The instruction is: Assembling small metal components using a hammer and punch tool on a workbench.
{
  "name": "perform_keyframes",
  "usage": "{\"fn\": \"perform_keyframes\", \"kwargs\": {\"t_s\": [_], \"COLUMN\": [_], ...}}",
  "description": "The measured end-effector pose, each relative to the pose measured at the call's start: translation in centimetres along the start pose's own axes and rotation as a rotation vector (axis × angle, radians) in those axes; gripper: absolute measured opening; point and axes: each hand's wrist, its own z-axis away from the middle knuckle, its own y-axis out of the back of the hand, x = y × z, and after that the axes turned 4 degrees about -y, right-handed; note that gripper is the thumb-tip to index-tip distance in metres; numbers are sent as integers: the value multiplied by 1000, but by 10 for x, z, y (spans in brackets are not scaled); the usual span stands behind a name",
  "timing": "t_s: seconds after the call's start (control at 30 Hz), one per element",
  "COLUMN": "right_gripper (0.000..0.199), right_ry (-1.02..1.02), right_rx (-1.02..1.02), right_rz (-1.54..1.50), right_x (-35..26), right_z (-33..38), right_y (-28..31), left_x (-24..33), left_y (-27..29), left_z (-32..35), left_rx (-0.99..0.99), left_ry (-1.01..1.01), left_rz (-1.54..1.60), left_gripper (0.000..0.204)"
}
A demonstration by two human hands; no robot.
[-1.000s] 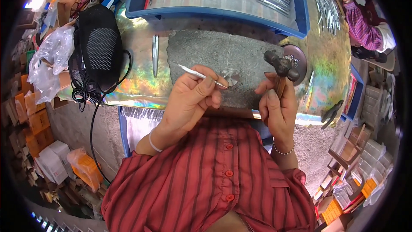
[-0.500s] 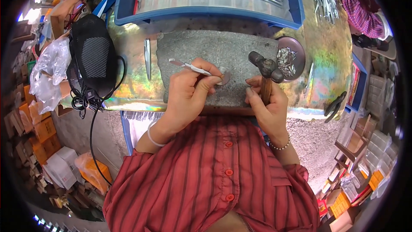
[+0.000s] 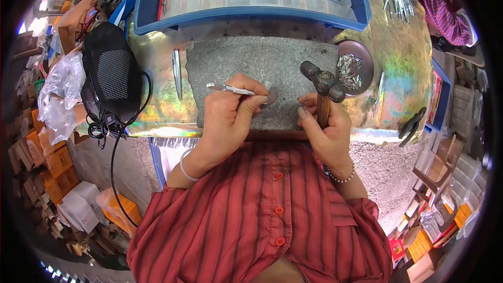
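I have the left grip pinching a slim metal piece between thumb and forefinger, its notched end sticking out to the left of the knuckles. A round metal disc lies on the grey stone slab right by those fingertips; I cannot tell whether the slim metal piece touches it. My right grip is grasping a hammer by its wooden handle, with the dark head just beyond the fingers. Whether that head rests on the slab or hangs above it, I cannot tell.

Beyond the right grip, a little to its right, a purplish dish holds small metal pins. Farther right of that grip, a dark curved tool lies near the edge of the bench. To the left of the left grip I see a slender silver rod, then a black mesh object. Well ahead of both grips sits a blue tray.
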Motion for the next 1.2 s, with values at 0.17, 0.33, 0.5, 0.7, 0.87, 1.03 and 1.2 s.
{"fn": "perform_keyframes", "kwargs": {"t_s": [0.17, 0.33, 0.5, 0.7, 0.87, 1.03, 1.2], "right_gripper": [18, 18, 18, 19, 22, 22, 31], "right_ry": [40, 38, 53, 43, 89, 244, 768], "right_rx": [16, 40, 44, 39, -58, -185, -246], "right_rz": [-8, -29, -14, -20, -66, -10, 273], "right_x": [0, -2, 0, 0, -15, -40, -71], "right_z": [-1, 1, 1, 0, -1, -8, -27], "right_y": [-2, -3, -2, -2, 0, -3, -5], "left_x": [2, 4, 6, 2, 6, 9, -6], "left_y": [2, 1, -1, -13, -7, -6, -2], "left_z": [-2, -4, -3, 5, 1, 8, 10], "left_rx": [-30, -15, -36, 23, -51, -88, -168], "left_ry": [-27, 70, -13, -415, -442, -366, -485], "left_rz": [-76, 5, -95, -506, -579, -546, -601], "left_gripper": [3, 1, 1, 17, 26, 23, 19]}}
